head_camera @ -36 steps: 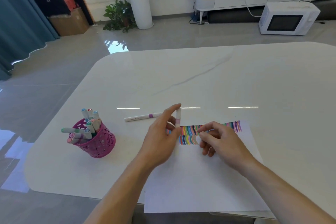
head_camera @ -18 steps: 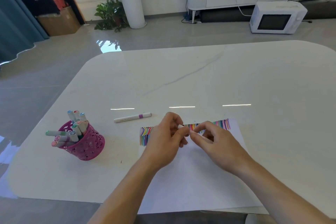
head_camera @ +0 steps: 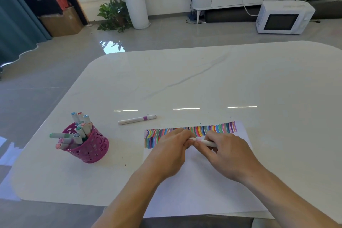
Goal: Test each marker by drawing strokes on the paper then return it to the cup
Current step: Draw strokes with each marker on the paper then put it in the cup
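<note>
White marker [head_camera: 205, 142] held over striped paper [head_camera: 194, 190].
Left hand [head_camera: 170, 152] pinches one end, right hand [head_camera: 228, 155] grips the barrel; magenta cup [head_camera: 92, 149] stands well apart, left.

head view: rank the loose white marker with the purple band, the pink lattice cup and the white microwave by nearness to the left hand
1. Loose white marker with the purple band, just beyond the left hand.
2. Pink lattice cup, farther off to the left.
3. White microwave, on the floor, far right.
</note>
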Available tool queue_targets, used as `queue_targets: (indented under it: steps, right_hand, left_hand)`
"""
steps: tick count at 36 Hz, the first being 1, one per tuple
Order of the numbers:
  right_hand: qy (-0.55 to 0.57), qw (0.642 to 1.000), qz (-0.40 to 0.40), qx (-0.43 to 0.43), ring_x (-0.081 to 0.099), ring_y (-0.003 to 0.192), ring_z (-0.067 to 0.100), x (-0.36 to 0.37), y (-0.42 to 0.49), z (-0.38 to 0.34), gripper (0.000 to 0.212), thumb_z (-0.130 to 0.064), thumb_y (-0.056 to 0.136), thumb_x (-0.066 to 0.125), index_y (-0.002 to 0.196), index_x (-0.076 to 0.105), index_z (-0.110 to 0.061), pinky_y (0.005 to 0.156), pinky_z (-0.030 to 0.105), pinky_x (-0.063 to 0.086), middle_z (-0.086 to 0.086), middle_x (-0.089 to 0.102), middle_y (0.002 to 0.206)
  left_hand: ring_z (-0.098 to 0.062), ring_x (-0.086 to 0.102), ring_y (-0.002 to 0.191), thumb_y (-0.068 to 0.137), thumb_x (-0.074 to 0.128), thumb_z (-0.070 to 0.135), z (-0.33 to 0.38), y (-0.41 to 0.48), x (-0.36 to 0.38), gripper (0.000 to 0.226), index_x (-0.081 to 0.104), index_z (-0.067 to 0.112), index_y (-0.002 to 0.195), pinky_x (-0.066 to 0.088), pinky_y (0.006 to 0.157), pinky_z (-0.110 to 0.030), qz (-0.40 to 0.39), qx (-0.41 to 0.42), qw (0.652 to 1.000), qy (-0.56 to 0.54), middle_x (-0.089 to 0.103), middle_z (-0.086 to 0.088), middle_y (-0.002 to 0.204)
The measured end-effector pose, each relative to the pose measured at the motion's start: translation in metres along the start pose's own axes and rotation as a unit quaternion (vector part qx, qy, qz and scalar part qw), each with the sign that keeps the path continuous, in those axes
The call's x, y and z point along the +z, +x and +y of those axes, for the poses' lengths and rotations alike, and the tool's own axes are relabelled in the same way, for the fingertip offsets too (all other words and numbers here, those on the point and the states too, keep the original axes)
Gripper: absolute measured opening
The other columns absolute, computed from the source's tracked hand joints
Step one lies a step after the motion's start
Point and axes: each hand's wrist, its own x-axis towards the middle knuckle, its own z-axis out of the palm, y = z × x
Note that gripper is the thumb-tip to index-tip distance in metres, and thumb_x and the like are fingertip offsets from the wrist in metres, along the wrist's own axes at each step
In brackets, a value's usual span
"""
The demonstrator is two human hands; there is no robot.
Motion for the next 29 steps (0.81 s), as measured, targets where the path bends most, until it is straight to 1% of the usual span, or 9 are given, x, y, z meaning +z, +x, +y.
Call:
queue_targets:
  steps: [3,7,12,16,18,20,23,27,29]
  right_hand:
    - [-0.001,1.000,0.008,-0.007,0.049,0.052,0.016,-0.002,0.000,-0.001,0.063,-0.083,0.087,0.029,0.069,0.042,-0.024,0.048,0.024,0.031,-0.004,0.050,0.055]
    - [-0.023,0.999,0.037,-0.032,0.043,0.045,0.014,-0.004,0.000,-0.005,0.056,-0.076,0.092,0.040,0.062,0.035,-0.029,0.048,0.024,0.024,-0.007,0.042,0.047]
    - [-0.041,0.998,0.043,-0.036,0.046,0.048,0.017,-0.002,0.000,-0.007,0.067,-0.082,0.090,0.027,0.064,0.041,-0.022,0.048,0.027,0.031,-0.004,0.043,0.048]
    - [-0.055,0.997,0.038,-0.036,0.040,0.045,0.016,-0.001,0.000,-0.007,0.061,-0.075,0.094,0.041,0.060,0.035,-0.024,0.046,0.027,0.027,-0.004,0.040,0.046]
    - [-0.061,0.997,0.033,-0.037,0.038,0.045,0.016,-0.001,0.001,-0.008,0.061,-0.074,0.094,0.043,0.059,0.033,-0.025,0.046,0.027,0.025,-0.004,0.038,0.045]
    - [-0.060,0.997,0.029,-0.037,0.036,0.044,0.016,0.000,0.001,-0.009,0.061,-0.074,0.094,0.042,0.059,0.032,-0.025,0.046,0.028,0.025,-0.004,0.036,0.045]
    - [-0.056,0.998,0.021,-0.035,0.036,0.045,0.016,0.000,0.001,-0.009,0.062,-0.074,0.094,0.042,0.058,0.034,-0.024,0.047,0.028,0.028,-0.004,0.037,0.045]
    - [-0.057,0.998,0.008,-0.033,0.037,0.046,0.016,0.000,0.002,-0.009,0.064,-0.076,0.094,0.038,0.060,0.037,-0.023,0.047,0.027,0.026,-0.004,0.041,0.048]
    - [-0.057,0.998,0.003,-0.034,0.036,0.045,0.016,0.000,0.001,-0.009,0.064,-0.078,0.092,0.035,0.059,0.037,-0.023,0.047,0.026,0.025,-0.004,0.039,0.047]
  left_hand:
    - [-0.014,0.053,0.082,0.100,0.048,0.009,0.003,-0.002,-0.003,0.022,0.067,0.017,0.107,0.042,0.074,-0.027,0.037,0.017,0.999,-0.006,0.061,0.005,0.093]
    - [-0.015,0.056,0.079,0.097,0.051,0.007,0.005,-0.004,-0.006,0.025,0.071,0.017,0.108,0.044,0.071,-0.026,0.063,0.033,0.997,-0.010,0.064,0.006,0.089]
    - [-0.006,0.047,0.073,0.091,0.050,0.002,0.004,-0.006,-0.009,0.030,0.071,0.020,0.104,0.033,0.066,-0.009,0.067,0.030,0.997,-0.016,0.053,0.016,0.080]
    - [-0.007,0.048,0.073,0.089,0.048,0.000,0.003,-0.007,-0.010,0.034,0.071,0.021,0.103,0.035,0.064,-0.012,0.056,0.027,0.998,-0.018,0.053,0.014,0.077]
    - [-0.006,0.049,0.073,0.088,0.048,-0.003,0.002,-0.008,-0.011,0.037,0.072,0.020,0.102,0.036,0.064,-0.013,0.052,0.027,0.998,-0.019,0.054,0.013,0.077]
    - [-0.003,0.049,0.071,0.088,0.048,-0.004,0.002,-0.009,-0.012,0.038,0.073,0.020,0.104,0.033,0.064,-0.007,0.048,0.027,0.998,-0.023,0.054,0.014,0.077]
    - [0.005,0.050,0.069,0.089,0.049,-0.004,0.002,-0.009,-0.012,0.038,0.073,0.021,0.106,0.031,0.063,-0.003,0.047,0.026,0.998,-0.023,0.051,0.018,0.076]
    - [0.005,0.050,0.067,0.089,0.047,-0.001,0.000,-0.009,-0.012,0.035,0.072,0.020,0.101,0.032,0.062,-0.005,0.047,0.026,0.998,-0.026,0.048,0.024,0.071]
    - [-0.001,0.051,0.068,0.087,0.044,0.001,-0.001,-0.010,-0.011,0.033,0.071,0.018,0.096,0.037,0.060,-0.012,0.045,0.028,0.998,-0.024,0.053,0.017,0.070]
